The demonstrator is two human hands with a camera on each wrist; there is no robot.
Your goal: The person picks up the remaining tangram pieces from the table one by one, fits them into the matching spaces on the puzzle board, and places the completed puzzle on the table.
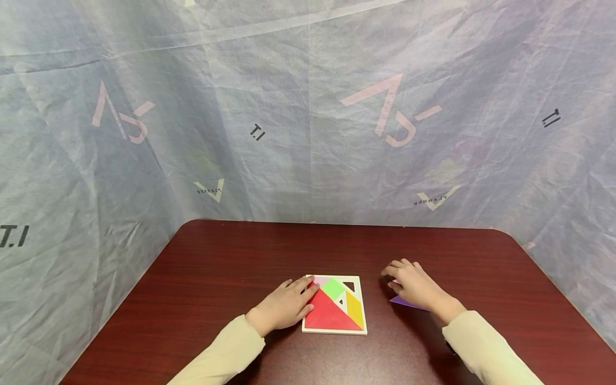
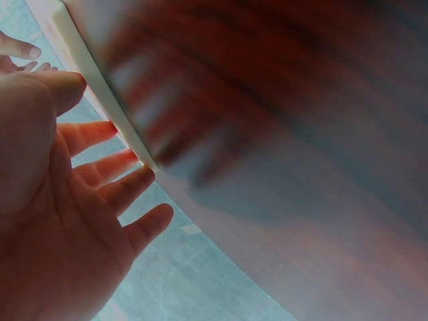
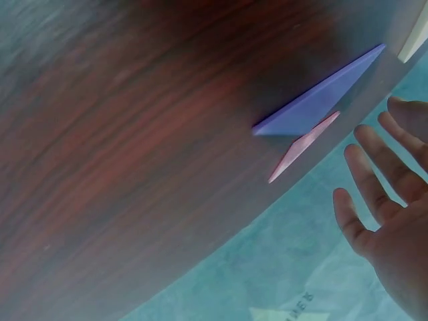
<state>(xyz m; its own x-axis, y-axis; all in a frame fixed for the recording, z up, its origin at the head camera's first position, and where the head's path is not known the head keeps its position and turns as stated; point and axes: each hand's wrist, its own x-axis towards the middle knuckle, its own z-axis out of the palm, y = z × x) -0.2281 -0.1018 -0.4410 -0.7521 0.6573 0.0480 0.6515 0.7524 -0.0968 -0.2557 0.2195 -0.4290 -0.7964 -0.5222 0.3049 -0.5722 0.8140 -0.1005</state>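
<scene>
A square white-framed tangram board (image 1: 334, 331) lies on the table, holding red (image 1: 334, 314), green (image 1: 333, 289), yellow (image 1: 354, 310) and pale pink pieces. Dark openings show at its upper right and centre. My left hand (image 1: 284, 305) rests on the board's left side, fingertips over the edge; in the left wrist view its fingers are spread along the frame (image 2: 100, 87). To the board's right, my right hand (image 1: 416, 286) hovers with loosely bent fingers above a purple triangle (image 3: 317, 103). A smaller pink piece (image 3: 301, 148) lies beside that triangle. Nothing is visibly held in the right hand.
The dark red wooden table (image 1: 231, 262) has rounded far corners. Grey cloth (image 1: 308, 160) with printed letters hangs behind it and on both sides. Light sleeves cover both forearms.
</scene>
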